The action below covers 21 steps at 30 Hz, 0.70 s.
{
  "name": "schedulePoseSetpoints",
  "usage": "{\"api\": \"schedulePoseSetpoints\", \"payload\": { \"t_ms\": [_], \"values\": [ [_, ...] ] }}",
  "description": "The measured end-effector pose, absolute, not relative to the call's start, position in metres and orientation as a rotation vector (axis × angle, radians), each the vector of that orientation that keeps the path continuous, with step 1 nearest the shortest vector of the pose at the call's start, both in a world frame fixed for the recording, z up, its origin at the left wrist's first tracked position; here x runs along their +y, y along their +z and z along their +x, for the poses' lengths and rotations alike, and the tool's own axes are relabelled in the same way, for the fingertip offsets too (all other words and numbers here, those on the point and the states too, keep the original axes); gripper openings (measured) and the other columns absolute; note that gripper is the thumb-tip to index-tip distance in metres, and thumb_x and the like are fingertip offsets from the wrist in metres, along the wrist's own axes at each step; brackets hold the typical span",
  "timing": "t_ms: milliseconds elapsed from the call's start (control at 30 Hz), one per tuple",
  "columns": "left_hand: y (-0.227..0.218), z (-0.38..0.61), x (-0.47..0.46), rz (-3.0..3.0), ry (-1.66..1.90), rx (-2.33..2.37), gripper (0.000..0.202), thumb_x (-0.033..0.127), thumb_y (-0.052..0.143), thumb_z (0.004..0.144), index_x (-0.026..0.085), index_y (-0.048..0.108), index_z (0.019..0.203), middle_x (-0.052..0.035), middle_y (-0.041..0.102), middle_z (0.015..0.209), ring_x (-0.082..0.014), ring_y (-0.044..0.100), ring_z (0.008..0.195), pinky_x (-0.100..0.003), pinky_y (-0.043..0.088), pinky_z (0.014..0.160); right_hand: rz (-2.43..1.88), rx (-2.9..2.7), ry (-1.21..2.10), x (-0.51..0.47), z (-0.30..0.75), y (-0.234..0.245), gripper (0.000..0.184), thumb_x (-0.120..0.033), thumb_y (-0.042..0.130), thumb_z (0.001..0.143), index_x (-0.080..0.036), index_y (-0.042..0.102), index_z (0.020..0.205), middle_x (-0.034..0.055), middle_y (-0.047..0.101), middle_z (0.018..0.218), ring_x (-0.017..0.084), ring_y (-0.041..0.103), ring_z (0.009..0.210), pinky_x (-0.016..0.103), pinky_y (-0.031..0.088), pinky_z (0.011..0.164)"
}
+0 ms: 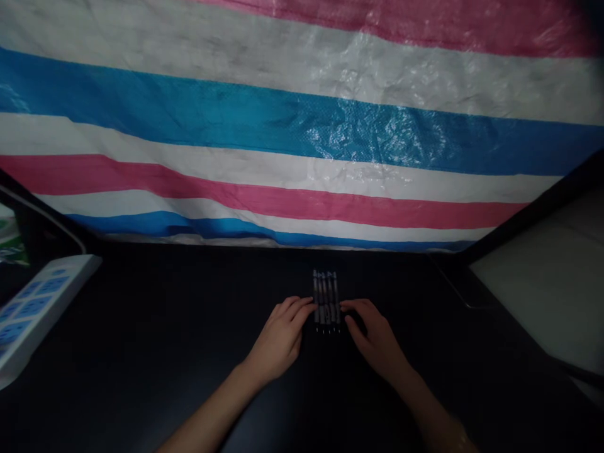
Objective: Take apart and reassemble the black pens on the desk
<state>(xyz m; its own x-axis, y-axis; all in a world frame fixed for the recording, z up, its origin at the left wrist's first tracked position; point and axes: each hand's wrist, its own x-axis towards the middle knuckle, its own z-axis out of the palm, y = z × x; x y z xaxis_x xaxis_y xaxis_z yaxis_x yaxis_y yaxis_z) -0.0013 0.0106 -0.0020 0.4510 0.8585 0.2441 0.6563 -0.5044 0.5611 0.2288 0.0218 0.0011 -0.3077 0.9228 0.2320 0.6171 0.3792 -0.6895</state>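
Several thin dark pens (pixel 325 301) lie side by side in a neat row on a black table (pixel 155 352), their tips towards me. My left hand (pixel 282 336) rests flat on the table, its stretched fingertips touching the left side of the row. My right hand (pixel 372 336) lies flat too, fingers extended against the right side of the row. Neither hand holds anything.
A striped tarp (pixel 292 126) in white, blue and pink hangs behind the table. A white power strip with blue sockets (pixel 33 308) sits at the left edge. A pale surface (pixel 542 283) lies beyond the table's right edge.
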Motion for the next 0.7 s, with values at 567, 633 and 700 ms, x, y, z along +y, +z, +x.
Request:
{"api": "schedulePoseSetpoints", "payload": {
  "t_ms": [567,633,700],
  "values": [
    [0.006,-0.002,0.011,2.294,0.758,1.238,0.04,0.009,0.044,0.087,0.022,0.053,0.124,-0.0098,0.063,0.113,-0.0268,0.054,0.109,-0.046,0.047,0.093,-1.253,-2.214,0.693,0.025,0.243,0.009,0.037,-0.016,0.057,0.086,-0.024,0.054,0.123,0.0082,0.06,0.113,0.023,0.057,0.107,0.043,0.047,0.096],
    [0.006,-0.003,0.011,2.303,0.761,1.229,0.041,0.009,0.045,0.087,0.022,0.052,0.125,-0.0096,0.063,0.113,-0.0262,0.054,0.108,-0.045,0.047,0.093,-1.255,-2.192,0.656,0.028,0.244,0.007,0.034,-0.018,0.055,0.088,-0.023,0.056,0.121,0.0079,0.062,0.111,0.022,0.059,0.104,0.042,0.049,0.094],
    [0.006,-0.003,0.011,2.309,0.756,1.233,0.04,0.009,0.045,0.087,0.021,0.051,0.125,-0.0093,0.062,0.114,-0.0258,0.054,0.108,-0.045,0.047,0.093,-1.262,-2.14,0.577,0.03,0.245,0.007,0.027,-0.018,0.053,0.09,-0.022,0.059,0.115,0.0075,0.064,0.106,0.022,0.062,0.099,0.04,0.052,0.088]
  ]
}}
